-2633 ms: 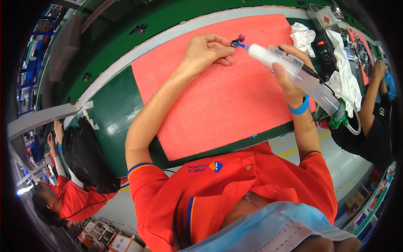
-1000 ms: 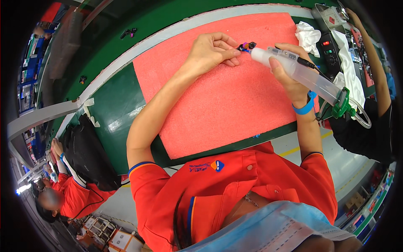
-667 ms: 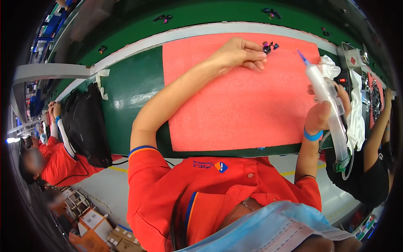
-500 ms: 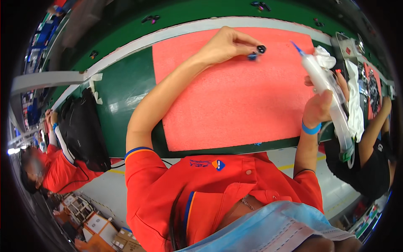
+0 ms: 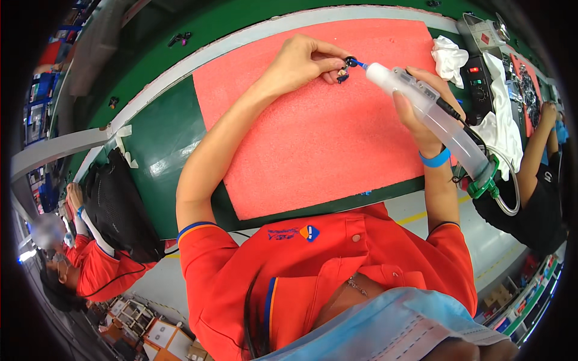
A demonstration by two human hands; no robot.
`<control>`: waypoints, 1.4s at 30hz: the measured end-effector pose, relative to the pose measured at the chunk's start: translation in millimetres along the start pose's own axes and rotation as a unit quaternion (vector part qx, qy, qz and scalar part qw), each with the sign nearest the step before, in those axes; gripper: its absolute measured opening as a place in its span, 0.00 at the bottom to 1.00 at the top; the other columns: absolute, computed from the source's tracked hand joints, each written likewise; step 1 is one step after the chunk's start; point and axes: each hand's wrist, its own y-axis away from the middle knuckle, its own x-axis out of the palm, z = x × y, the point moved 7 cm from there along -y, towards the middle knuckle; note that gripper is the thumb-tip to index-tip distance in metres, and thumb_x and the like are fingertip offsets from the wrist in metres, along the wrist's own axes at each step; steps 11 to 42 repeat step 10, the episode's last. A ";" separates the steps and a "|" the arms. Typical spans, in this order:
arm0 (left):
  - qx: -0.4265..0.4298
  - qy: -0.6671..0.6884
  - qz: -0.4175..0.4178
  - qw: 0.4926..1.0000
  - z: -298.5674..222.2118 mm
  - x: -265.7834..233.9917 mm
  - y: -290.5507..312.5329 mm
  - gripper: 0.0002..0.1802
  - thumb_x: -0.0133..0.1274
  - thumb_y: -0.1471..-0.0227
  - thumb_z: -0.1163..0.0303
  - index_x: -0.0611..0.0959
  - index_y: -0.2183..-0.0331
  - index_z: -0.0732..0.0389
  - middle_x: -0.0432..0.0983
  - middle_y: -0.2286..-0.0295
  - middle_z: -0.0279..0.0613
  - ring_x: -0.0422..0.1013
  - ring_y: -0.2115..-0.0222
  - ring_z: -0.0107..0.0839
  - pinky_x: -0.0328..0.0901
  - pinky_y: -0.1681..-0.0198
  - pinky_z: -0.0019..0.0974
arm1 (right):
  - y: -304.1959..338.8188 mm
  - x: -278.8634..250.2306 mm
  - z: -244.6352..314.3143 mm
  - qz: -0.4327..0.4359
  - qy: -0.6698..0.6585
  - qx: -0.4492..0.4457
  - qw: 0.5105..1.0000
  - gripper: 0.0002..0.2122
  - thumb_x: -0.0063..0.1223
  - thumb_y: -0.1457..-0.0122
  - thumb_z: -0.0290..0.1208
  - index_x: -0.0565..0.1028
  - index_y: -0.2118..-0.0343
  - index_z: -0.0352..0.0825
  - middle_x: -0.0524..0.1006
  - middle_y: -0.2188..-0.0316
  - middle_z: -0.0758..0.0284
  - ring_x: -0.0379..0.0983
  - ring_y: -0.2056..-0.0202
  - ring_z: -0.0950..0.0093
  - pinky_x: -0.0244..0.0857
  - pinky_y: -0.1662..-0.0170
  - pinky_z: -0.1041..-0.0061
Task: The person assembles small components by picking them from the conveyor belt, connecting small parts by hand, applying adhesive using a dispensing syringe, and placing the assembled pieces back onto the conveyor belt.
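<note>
My left hand [image 5: 301, 65] pinches a small black round part [image 5: 350, 61] between thumb and fingertips, above the far side of a pink foam mat [image 5: 295, 162]. A small dark blue piece [image 5: 342, 77] hangs just under it, apparently attached. My right hand [image 5: 426, 133] is wrapped round a translucent dispensing syringe [image 5: 453, 135] with a green cap [image 5: 481, 183] and a hose at its near end. The syringe slants toward the left, and its blue needle tip [image 5: 360, 64] is at the round part; whether they touch I cannot tell.
A crumpled white tissue [image 5: 449, 57] and a black control box [image 5: 477, 90] with a red light stand right of the mat. White cloth [image 5: 501, 123] lies beside them. A black bag [image 5: 120, 198] hangs at the left table edge. Co-workers sit on both sides.
My right hand has swung the syringe leftward, bringing its needle tip from well apart to the black part. My left hand has shifted slightly left, still gripping the part.
</note>
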 end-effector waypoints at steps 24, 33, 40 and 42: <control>-0.002 -0.023 -0.008 1.000 -1.3 -0.3 0.7 0.09 0.47 0.58 0.79 0.77 0.69 0.69 0.73 0.81 0.42 0.69 0.81 0.23 0.66 0.76 0.24 | -0.1 6.7 -2.9 0.014 0.008 0.009 1.000 0.15 0.58 0.63 0.25 0.71 0.68 0.30 0.74 0.72 0.63 0.72 0.72 0.76 0.65 0.68 0.82; -0.002 -0.023 -0.008 1.000 -1.3 -0.3 0.7 0.09 0.47 0.58 0.79 0.77 0.69 0.69 0.73 0.81 0.42 0.69 0.81 0.23 0.66 0.76 0.24 | -0.1 6.7 -2.9 0.014 0.008 0.009 1.000 0.15 0.58 0.63 0.25 0.71 0.68 0.30 0.74 0.72 0.63 0.72 0.72 0.76 0.65 0.68 0.82; -0.002 -0.023 -0.008 1.000 -1.3 -0.3 0.7 0.09 0.47 0.58 0.79 0.77 0.69 0.69 0.73 0.81 0.42 0.69 0.81 0.23 0.66 0.76 0.24 | -0.1 6.7 -2.9 0.014 0.008 0.009 1.000 0.15 0.58 0.63 0.25 0.71 0.68 0.30 0.74 0.72 0.63 0.72 0.72 0.76 0.65 0.68 0.82; -0.002 -0.023 -0.008 1.000 -1.3 -0.3 0.7 0.09 0.47 0.58 0.79 0.77 0.69 0.69 0.73 0.81 0.42 0.69 0.81 0.23 0.66 0.76 0.24 | -0.1 6.7 -2.9 0.014 0.008 0.009 1.000 0.15 0.58 0.63 0.25 0.71 0.68 0.30 0.74 0.72 0.63 0.72 0.72 0.76 0.65 0.68 0.82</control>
